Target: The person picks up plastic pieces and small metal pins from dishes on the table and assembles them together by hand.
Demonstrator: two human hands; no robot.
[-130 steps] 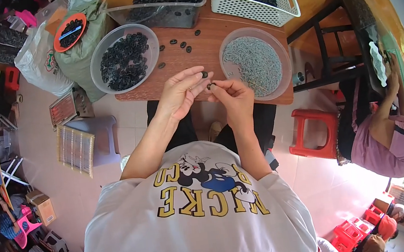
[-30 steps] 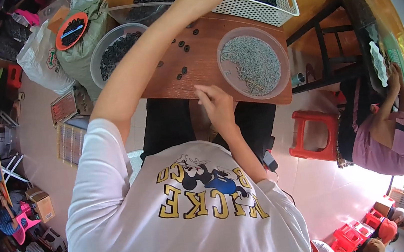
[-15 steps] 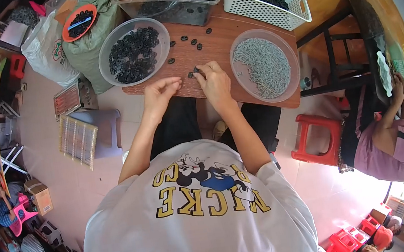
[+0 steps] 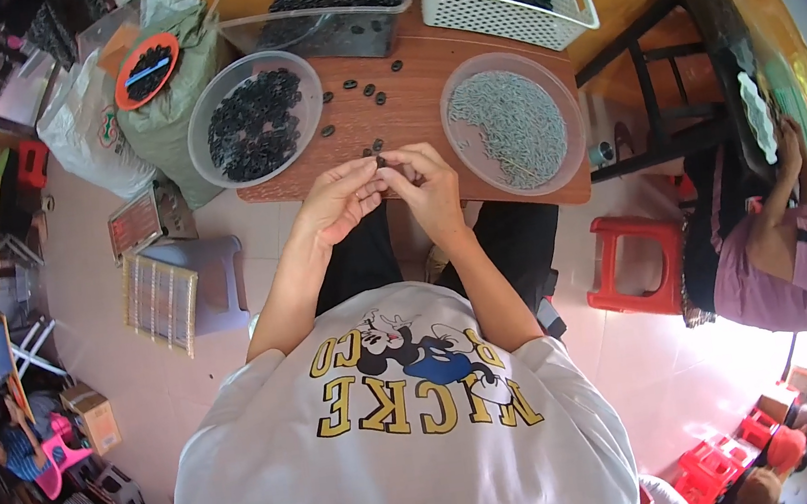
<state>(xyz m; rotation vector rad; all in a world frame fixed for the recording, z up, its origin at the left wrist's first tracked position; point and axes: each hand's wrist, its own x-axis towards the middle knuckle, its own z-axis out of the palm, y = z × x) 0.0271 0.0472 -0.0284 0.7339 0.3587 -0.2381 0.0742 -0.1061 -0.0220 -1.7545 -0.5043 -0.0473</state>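
My left hand [image 4: 345, 201] and my right hand [image 4: 428, 188] meet at the table's near edge, fingertips pinched together around a small black oval piece [image 4: 380, 161]. Fingers cover most of it, so its details are hidden. Just beyond the fingertips lies a loose black oval piece [image 4: 377, 144], with another beside it. Several more are scattered farther up the brown wooden table [image 4: 416, 109]. To the left stands a round translucent basin [image 4: 312, 102] of black oval pieces. On the right, a similar basin [image 4: 475, 159] holds many silvery screws [image 4: 519, 122].
At the back are a clear plastic bin [image 4: 337, 40] and a white slotted basket [image 4: 496, 21], both with black pieces. An orange plate [image 4: 131, 96] rests on a sack [image 4: 170, 135] at left. A red stool [image 4: 635, 264] and a seated person [image 4: 777, 256] are at right.
My left hand has moved right and my right hand has brought a black piece to it, so the fingertips now meet. The whole view has shifted slightly.
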